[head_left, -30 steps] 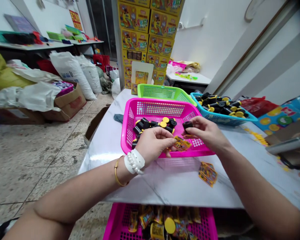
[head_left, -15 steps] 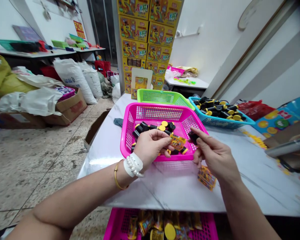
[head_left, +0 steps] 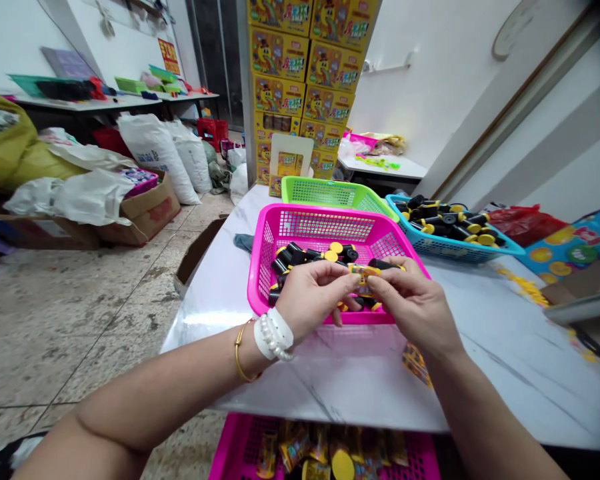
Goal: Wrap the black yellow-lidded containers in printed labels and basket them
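Above the pink basket point(head_left: 258, 267), my left hand point(head_left: 307, 293) pinches a small orange printed sleeve point(head_left: 364, 272) between thumb and fingers. My right hand point(head_left: 423, 310) meets it there, its thumb tip against the sleeve. A black cylinder point(head_left: 381, 264) with a bit of yellow at its end is held in my right fingers, which partly cover it. Below the hands, the basket contains several black cylinders point(head_left: 296, 253) with yellow caps point(head_left: 336, 247). A stack of flat printed sleeves point(head_left: 416, 363) lies on the table, partly hidden by my right wrist.
A green basket point(head_left: 325, 190) and a blue basket point(head_left: 500, 248) full of black-and-yellow cylinders stand behind. Under the table edge, another pink basket point(head_left: 223, 460) holds wrapped pieces point(head_left: 295, 447). Printed yellow boxes point(head_left: 280, 53) are stacked at the back; yellow bits point(head_left: 525, 288) lie on the right.
My right hand has moved left with the black cylinder and now meets my left hand. Its thumb has come onto the sleeve, which earlier only my left hand held. The view has shifted slightly.
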{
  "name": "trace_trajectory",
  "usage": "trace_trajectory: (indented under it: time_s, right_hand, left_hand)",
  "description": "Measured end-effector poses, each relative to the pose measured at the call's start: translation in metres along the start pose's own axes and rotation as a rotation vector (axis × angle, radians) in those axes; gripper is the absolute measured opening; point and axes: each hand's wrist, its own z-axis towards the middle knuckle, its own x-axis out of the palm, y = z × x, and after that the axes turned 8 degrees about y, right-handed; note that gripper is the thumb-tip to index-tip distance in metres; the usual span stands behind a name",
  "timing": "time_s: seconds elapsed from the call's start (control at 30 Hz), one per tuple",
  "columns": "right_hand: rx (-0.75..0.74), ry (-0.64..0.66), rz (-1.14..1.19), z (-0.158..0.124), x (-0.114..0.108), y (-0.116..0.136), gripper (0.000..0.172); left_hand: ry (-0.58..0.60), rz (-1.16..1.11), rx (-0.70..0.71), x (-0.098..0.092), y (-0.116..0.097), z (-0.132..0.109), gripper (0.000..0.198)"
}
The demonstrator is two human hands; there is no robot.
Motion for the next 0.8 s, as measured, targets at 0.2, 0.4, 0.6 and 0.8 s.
trace_trajectory:
  time_s: [0.2,0.4,0.6,0.8]
  right_hand:
    - [0.026,0.206,0.192,0.003,-0.002,-0.002,0.022]
    - [0.165,0.155,0.549,0.001,-0.011,-0.003,0.045]
    - [0.203,0.101,0.606,-0.004,-0.002,0.004,0.035]
    - [0.168,0.075,0.492,-0.006,-0.002,0.009,0.022]
  left_hand:
    - [0.007,-0.046,-0.123,-0.006,-0.006,0.002,0.014]
    - [-0.009,-0.21,-0.211,-0.013,-0.007,0.012,0.021]
    - [0.036,-0.277,-0.194,-0.016,-0.001,0.015,0.018]
    - [0.078,-0.305,-0.179,-0.016,0.0,0.014,0.02]
